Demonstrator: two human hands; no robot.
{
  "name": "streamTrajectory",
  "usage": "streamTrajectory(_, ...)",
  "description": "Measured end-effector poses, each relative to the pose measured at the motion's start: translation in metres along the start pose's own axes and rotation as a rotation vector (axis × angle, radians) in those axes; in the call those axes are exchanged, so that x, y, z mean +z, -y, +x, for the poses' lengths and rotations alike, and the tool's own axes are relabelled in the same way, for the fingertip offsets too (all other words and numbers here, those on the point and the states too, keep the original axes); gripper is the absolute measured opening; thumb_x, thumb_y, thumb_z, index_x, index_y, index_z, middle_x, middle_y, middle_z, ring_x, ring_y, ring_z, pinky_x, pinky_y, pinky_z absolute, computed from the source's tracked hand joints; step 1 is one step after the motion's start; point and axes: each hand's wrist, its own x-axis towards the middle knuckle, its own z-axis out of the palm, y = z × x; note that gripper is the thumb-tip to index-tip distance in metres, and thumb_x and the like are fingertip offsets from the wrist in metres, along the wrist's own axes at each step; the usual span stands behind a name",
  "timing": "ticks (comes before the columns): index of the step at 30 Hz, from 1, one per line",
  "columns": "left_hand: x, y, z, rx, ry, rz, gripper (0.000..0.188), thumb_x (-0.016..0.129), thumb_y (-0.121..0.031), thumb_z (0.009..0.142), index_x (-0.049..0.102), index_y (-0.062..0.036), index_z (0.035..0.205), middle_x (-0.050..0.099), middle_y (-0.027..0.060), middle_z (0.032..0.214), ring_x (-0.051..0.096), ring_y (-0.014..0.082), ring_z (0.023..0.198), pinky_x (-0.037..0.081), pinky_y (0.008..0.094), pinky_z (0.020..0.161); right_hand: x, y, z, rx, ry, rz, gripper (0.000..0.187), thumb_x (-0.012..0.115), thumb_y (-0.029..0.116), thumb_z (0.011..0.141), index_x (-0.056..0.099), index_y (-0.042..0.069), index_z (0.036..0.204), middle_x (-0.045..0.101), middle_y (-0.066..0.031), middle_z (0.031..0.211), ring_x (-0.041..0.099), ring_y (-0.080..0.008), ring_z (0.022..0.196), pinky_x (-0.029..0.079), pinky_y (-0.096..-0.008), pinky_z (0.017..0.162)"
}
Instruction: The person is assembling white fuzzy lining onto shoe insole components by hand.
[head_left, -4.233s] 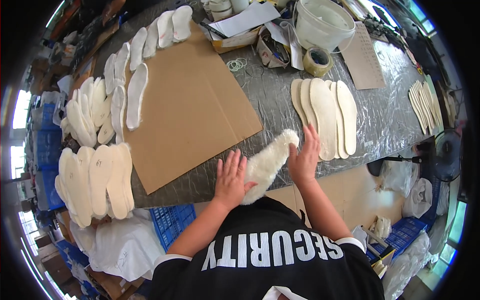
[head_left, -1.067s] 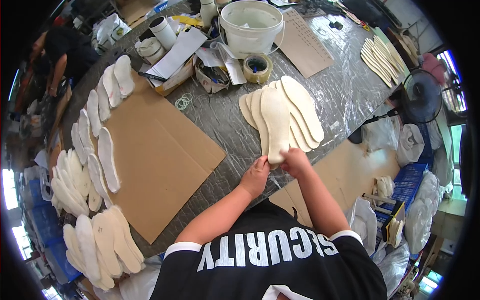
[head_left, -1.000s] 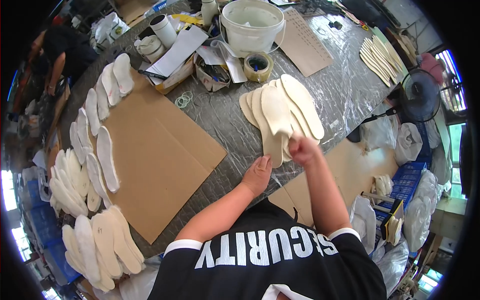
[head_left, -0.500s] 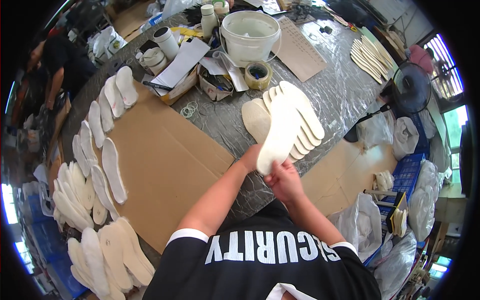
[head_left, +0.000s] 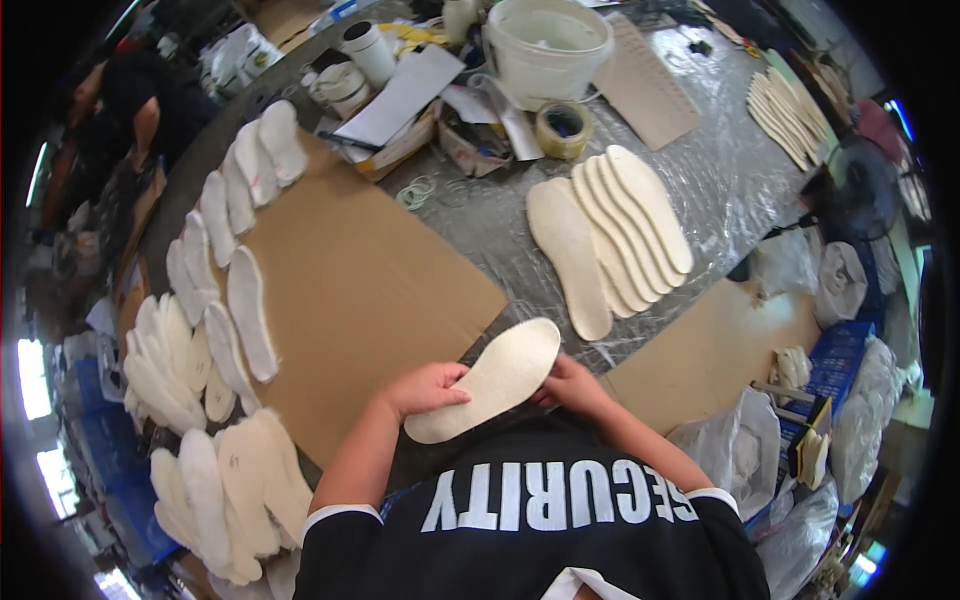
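A cream-coloured insole (head_left: pixel 498 375) is held low in front of my chest, tilted, its wide end up to the right. My left hand (head_left: pixel 428 389) grips its left edge, thumb on top and fingers beneath. At the wide end, my right hand (head_left: pixel 577 386) is closed on the rim, its fingertips partly hidden. Beyond my hands, a fanned row of insoles (head_left: pixel 640 225) lies on the plastic-covered table, and a single insole (head_left: pixel 568 255) rests along that row's left side.
A brown cardboard sheet (head_left: pixel 350 290) covers the table's left part, with several insoles (head_left: pixel 252 312) along its left edge. Fluffy insole piles (head_left: pixel 225 490) lie nearer. At the back stand a white bucket (head_left: pixel 548 60), a tape roll (head_left: pixel 563 130) and a box (head_left: pixel 470 145). A fan (head_left: pixel 862 190) stands right.
The insole in my hands has come toward my chest and turned to lie more sideways. My left hand has moved left along it. The view has shifted slightly.
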Motion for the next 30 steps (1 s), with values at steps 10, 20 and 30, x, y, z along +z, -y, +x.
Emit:
streamTrajectory(10,-0.071,0.014,-0.075,0.256,-1.206,0.645,0.015,0.057,-0.014,0.089,0.062,0.0000,0.090,0.063,0.0175,0.083,0.059,0.0355,0.073,0.048,0.0379,0.070,-0.010,-0.006,0.017,-0.061,-0.177,-0.080,0.043,0.053,0.003,0.089,0.039,0.002,0.129,0.064,-0.0131,0.083,0.066,-0.0194,0.063,0.052,-0.0299,0.053)
streamTrajectory(20,-0.213,0.037,-0.148,-0.600,-1.771,0.762,0.054,0.076,-0.033,0.077,0.060,0.0044,0.111,0.065,0.0193,0.111,0.063,0.0337,0.099,0.051,0.0446,0.085,-0.005,0.009,0.025,-0.166,-0.288,-0.294,0.031,0.061,0.010,0.088,0.053,-0.002,0.114,0.062,-0.0082,0.072,0.061,-0.0144,0.055,0.049,-0.0283,0.051)
streamTrajectory(30,-0.164,0.064,-0.112,0.350,-1.294,-0.662,0.013,0.063,-0.018,0.092,0.057,-0.0071,0.092,0.056,-0.0009,0.073,0.055,0.0112,0.061,0.048,0.0259,0.051,-0.007,0.018,0.044,-0.234,-0.258,-0.519,0.017,0.067,0.012,0.082,0.065,-0.002,0.091,0.064,-0.0095,0.069,0.062,-0.0174,0.061,0.049,-0.0318,0.058)
